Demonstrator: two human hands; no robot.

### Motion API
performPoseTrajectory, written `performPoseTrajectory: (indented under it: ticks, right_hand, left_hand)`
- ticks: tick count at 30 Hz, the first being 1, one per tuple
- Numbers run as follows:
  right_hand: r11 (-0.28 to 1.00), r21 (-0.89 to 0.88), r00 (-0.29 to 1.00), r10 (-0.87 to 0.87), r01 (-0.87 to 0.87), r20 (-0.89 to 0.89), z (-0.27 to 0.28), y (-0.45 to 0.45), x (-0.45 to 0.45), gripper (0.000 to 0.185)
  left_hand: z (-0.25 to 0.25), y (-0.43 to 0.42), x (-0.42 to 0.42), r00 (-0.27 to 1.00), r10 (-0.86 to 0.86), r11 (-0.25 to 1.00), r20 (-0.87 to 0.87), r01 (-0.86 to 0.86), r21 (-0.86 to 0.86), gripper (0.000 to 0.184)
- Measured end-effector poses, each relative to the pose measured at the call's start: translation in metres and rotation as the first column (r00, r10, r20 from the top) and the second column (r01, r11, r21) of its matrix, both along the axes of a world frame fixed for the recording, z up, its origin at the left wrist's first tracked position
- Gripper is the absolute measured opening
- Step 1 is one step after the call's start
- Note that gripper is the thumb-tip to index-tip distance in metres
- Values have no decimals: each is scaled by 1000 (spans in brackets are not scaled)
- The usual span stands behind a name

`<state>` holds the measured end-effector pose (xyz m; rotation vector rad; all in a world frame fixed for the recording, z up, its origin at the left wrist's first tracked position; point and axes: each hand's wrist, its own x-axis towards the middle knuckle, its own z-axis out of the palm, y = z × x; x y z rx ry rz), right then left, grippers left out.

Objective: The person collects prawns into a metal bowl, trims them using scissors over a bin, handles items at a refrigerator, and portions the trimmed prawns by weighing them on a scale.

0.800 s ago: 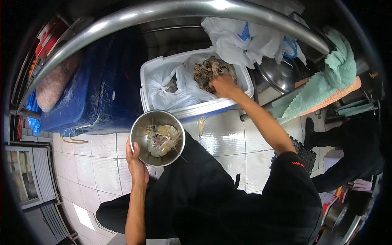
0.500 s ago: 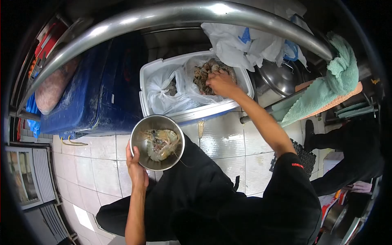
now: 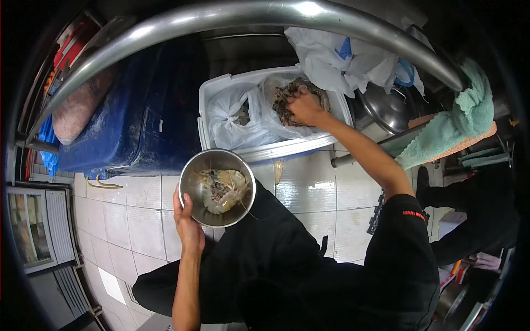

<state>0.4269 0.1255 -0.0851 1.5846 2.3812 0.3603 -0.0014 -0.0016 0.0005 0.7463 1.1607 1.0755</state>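
Observation:
My left hand [image 3: 190, 226] grips a round steel bowl [image 3: 248, 207] by its left side, thumb against the outer wall. Inside the bowl lie a few large raw shrimp [image 3: 221, 190], their long feelers hanging over the rim. Over in a white cooler box [image 3: 259, 154], my right hand [image 3: 307, 107] is sunk into a heap of shrimp [image 3: 287, 91] in an open clear plastic bag [image 3: 270, 113]. Its fingers are curled on the shrimp, and the fingertips are hidden among them. A second, knotted white bag [image 3: 223, 121] sits in the cooler's left half.
A thick steel rail [image 3: 265, 15] arches over the cooler. Left stands a big blue container [image 3: 118, 132]. White plastic bags [image 3: 320, 60] and a steel lid [image 3: 389, 107] are at the upper right, near a green towel [image 3: 469, 118]. Another person's dark-clothed leg [image 3: 469, 193] is at the right.
My right hand has shifted slightly within the shrimp heap, its fingers still bent into it. The camera view has moved a little; the bowl stays in my left hand.

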Motion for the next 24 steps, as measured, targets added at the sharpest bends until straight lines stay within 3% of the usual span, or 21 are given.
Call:
performPoseTrajectory:
  ticks: [2, 3, 5, 6, 10, 12, 13, 15, 16, 17, 19, 20, 21, 23, 24]
  right_hand:
    - [994, 30, 971, -95, 104, -218, 7, -4, 11, 37]
    - [995, 24, 972, -94, 101, -215, 15, -6, 16, 37]
    - [985, -16, 857, -156, 171, -492, 31, -9, 28, 40]
    - [986, 40, 796, -106, 162, -596, 30, -11, 30, 39]
    - [989, 5, 745, -109, 149, -658, 29, -14, 37, 37]
    - [989, 33, 613, -63, 144, -787, 30, -15, 43, 31]
    - [989, 30, 613, -65, 143, -787, 29, -17, 47, 31]
    - [974, -90, 183, -129, 208, -975, 29, -22, 57, 27]
    - [977, -104, 31, -112, 187, -993, 30, -23, 65, 28]
    - [977, -107, 36, -115, 185, -993, 31, -25, 72, 28]
    - [905, -269, -127, -240, 331, -962, 32, -32, 90, 38]
    - [843, -215, 102, -302, 494, -948, 17, -30, 110, 43]
    - [839, -212, 104, -302, 500, -948, 19, -33, 114, 43]
    - [785, -87, 249, -297, 613, -922, 20, -42, 121, 43]
    - [779, 49, 449, -307, 625, -839, 41, -48, 110, 44]
  left_hand:
    - [2, 0, 2, 1000, 26, 999, 16, -25, -20, 46]
    - [2, 0, 2, 999, 29, 999, 17, -28, -25, 46]
    - [2, 1, 2, 1000, 14, 1000, 17, -14, -15, 45]
    - [2, 1, 2, 1000, 15, 1000, 21, -14, -20, 45]
    - [9, 2, 6, 1000, 12, 1000, -2, -12, -28, 44]
    - [11, 1, 6, 1000, 23, 999, -10, -23, -36, 43]
    - [11, 2, 6, 1000, 18, 999, -9, -19, -29, 43]
    - [9, 3, 5, 1000, 14, 1000, -3, -14, -26, 43]
    - [7, 3, 4, 1000, 14, 1000, 7, -14, -19, 43]
    - [5, 3, 4, 1000, 15, 1000, 17, -14, -13, 43]
    - [8, 2, 5, 999, 19, 999, 26, -18, -29, 44]
    - [9, 3, 6, 999, 21, 999, 31, -20, -42, 45]
    - [8, 4, 7, 999, 15, 999, 35, -13, -41, 45]
    - [5, 4, 5, 1000, 13, 1000, 7, -13, -25, 48]
    - [4, 3, 5, 1000, 3, 1000, 7, -3, -26, 48]
